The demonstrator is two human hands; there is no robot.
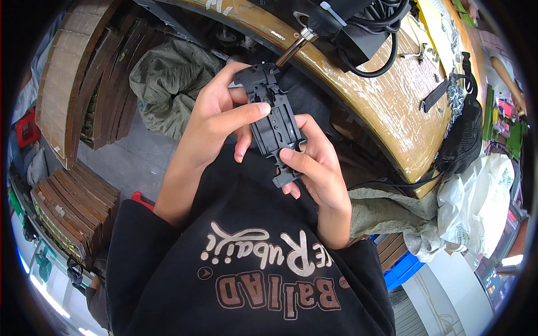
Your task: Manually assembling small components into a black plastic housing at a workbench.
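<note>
A long black moulded plastic part point(277, 123), with rails, notches and small holes along its face, is held up in front of my chest. My left hand point(216, 115) is closed round its upper left side, the thumb pressed on its face. Lower down, my right hand point(316, 162) grips the opposite end, thumb on top and fingers behind. The metal shaft point(290, 51) of a dark mounted tool point(330, 19) points at the part's upper end. Its tip meets or nearly meets the part; I cannot tell which.
A wrapped workbench point(392, 120) curves across the upper right, bearing black cables point(381, 64) and loose screws point(457, 98). Stacked brown trays point(78, 207) stand at left, near a grey-green sack point(168, 84). White plastic bags point(476, 201) hang at right.
</note>
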